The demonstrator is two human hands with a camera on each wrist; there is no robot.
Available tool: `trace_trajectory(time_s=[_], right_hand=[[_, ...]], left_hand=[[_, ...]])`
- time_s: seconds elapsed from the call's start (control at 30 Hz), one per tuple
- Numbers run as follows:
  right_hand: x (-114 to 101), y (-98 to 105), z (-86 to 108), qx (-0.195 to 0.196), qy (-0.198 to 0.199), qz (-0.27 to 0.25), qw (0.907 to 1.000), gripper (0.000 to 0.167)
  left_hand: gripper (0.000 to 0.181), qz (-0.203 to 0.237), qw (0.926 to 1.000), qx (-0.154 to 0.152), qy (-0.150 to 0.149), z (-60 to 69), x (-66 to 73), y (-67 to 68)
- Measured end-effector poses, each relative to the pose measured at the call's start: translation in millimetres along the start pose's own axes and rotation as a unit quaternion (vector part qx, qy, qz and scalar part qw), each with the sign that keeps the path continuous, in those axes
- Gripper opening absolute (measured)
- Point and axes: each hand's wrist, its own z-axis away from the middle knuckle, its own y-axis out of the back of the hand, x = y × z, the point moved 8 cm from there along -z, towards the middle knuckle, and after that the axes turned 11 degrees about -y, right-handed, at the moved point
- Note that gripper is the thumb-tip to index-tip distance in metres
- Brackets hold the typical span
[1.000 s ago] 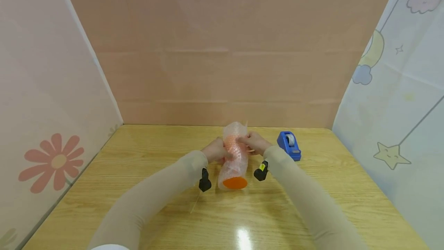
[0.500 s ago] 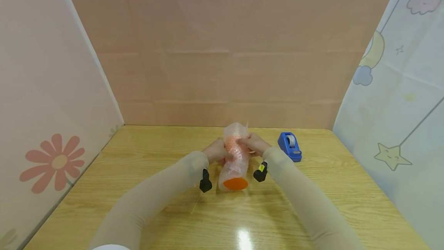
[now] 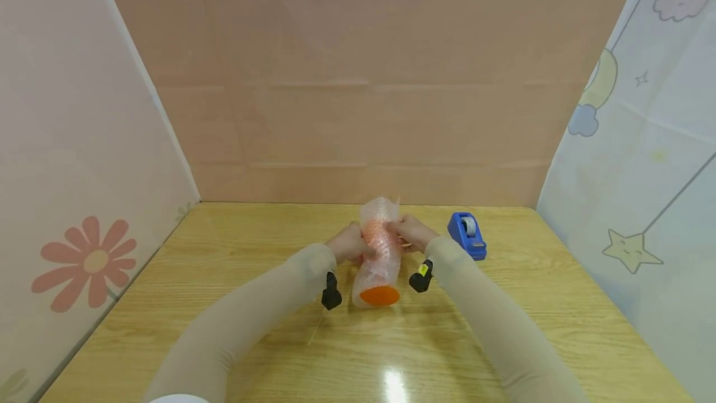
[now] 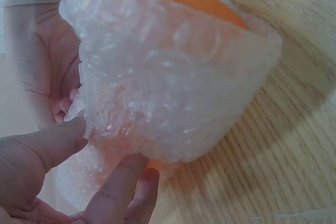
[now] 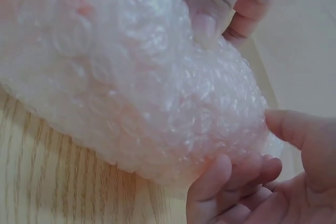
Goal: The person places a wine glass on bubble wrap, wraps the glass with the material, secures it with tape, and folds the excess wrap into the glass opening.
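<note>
An orange object in clear bubble wrap (image 3: 385, 260) lies on the table, its flat orange oval end (image 3: 380, 295) showing toward me. The wrap hides the rest of its shape, so its kind is unclear. From the left, my left hand (image 3: 347, 243) grips its narrower middle, thumb on the near side in the left wrist view and fingers (image 4: 118, 187) curled around below. My right hand (image 3: 415, 234) holds the opposite side a little farther up; the right wrist view shows its thumb (image 5: 289, 127) and curled fingers (image 5: 210, 184) against the bubbles.
A blue tape dispenser (image 3: 467, 236) with a roll of clear tape stands to the right, just past my right hand. On the wooden table (image 3: 252, 328), a thin pale strip (image 3: 315, 330) lies near my left wrist. Walls border the back and both sides.
My right thumb has shifted slightly to the right on the bubble wrap. The wrapped object, my left hand and the tape dispenser stay in place.
</note>
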Motion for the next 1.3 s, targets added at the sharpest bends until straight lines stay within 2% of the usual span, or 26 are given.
trace_trajectory(time_s=[0.23,0.37,0.53,0.77,0.93,1.1,1.3], right_hand=[[2.0,-1.3,-0.9,-0.037,-0.003,-0.017,0.9992,0.025],[2.9,0.3,-0.5,-0.032,-0.007,-0.013,0.9994,0.022],[4.7,1.7,-3.2,-0.023,-0.007,-0.002,0.9997,0.029],[4.9,-0.4,-2.5,-0.065,0.013,-0.015,0.9977,0.025],[4.6,-1.8,-0.7,-0.075,0.027,-0.03,0.9964,0.025],[1.3,-3.1,2.4,-0.09,0.043,-0.02,0.9949,0.029],[4.7,-2.3,-3.1,-0.079,0.018,-0.023,0.9965,0.027]], left_hand=[[0.029,-0.003,1.0,0.002,-0.001,1.8,2.0,-0.2],[0.025,-0.009,1.0,0.002,0.002,2.7,3.2,-0.1],[0.032,-0.004,1.0,0.0,0.001,2.7,3.5,-0.6],[0.033,0.016,0.9998,-0.002,-0.01,0.9,3.2,-1.0],[0.034,0.027,0.9995,-0.006,-0.013,-0.4,3.1,-1.8],[0.035,0.032,0.9994,-0.008,-0.013,0.4,2.7,-2.2],[0.035,0.026,0.9996,-0.007,-0.012,0.9,3.2,-1.8]])
